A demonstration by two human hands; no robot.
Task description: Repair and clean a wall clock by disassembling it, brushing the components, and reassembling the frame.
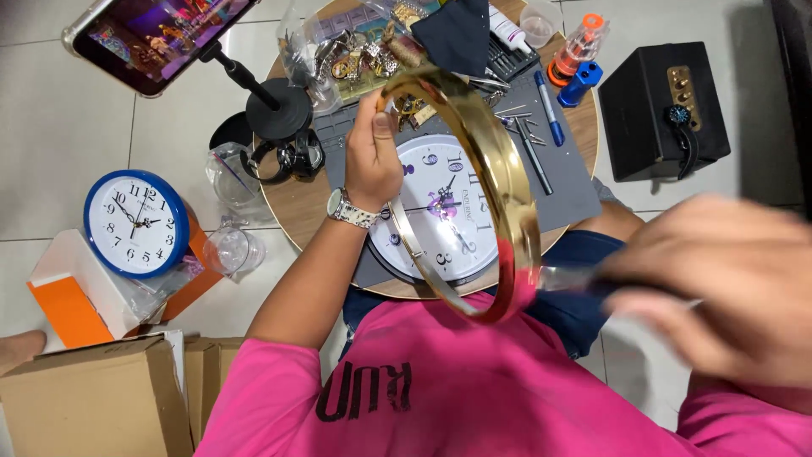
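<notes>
- Far left, on the floor: I log a cardboard box (93,398) at the bottom corner, and above it a blue-rimmed wall clock (135,223) lying face up on an orange and white carton (72,296).
- Upper left: a phone (148,34) on a black stand, screen lit, tilted over the edge of the round table (292,216).
- Left hand (372,156): raised over the table, forearm running up from lower left, wristwatch (348,209) on the wrist. Fingers closed around the gold ring (495,182), pinching its upper left edge, thumb toward me.
- Gold ring: a clock bezel, held in the air above the table, tilted on edge so it reads as a narrow oval. Long axis runs from upper left near the left hand down to lower right, toward the pink shirt (474,389). The open face points roughly left and down, to the clock face beneath.
- Directly below the ring: a white clock face (440,211) lying flat on a grey mat (558,182), purple hands at its centre.
- On the mat, right of the ring: a blue pen (550,110) and loose small tools.
- Right hand (727,288): close to the camera, heavily blurred, near the ring's lower end. Something thin appears to lie between hand and ring; I cannot tell whether the fingers grip it.
- Far right, on the floor: a black box (668,106).
</notes>
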